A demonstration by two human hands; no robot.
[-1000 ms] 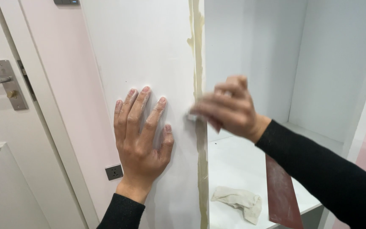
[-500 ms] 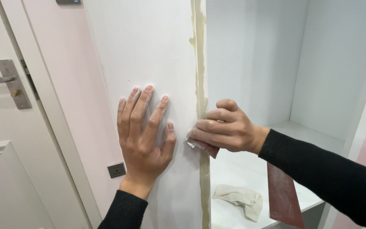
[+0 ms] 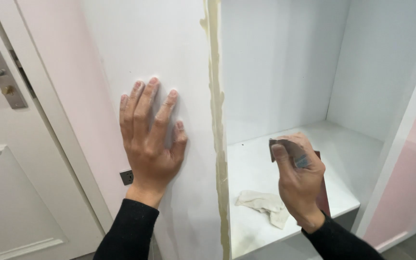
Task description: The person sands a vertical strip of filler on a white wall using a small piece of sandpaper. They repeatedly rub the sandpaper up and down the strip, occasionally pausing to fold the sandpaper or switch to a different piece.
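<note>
The right hand (image 3: 298, 180) pinches a small folded piece of dark sandpaper (image 3: 285, 149) in a closed grip, held off the yellowish raw edge (image 3: 216, 120) of the white cabinet panel (image 3: 169, 58). Left of that edge, the left hand (image 3: 150, 137) lies flat and open-fingered on the panel. Below the grip, a crumpled beige cloth (image 3: 266, 204) lies on the white shelf (image 3: 357, 159).

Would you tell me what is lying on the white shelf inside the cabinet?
On the white shelf lie a crumpled cloth and a reddish-brown sheet; the right hand covers most of that sheet.
</note>
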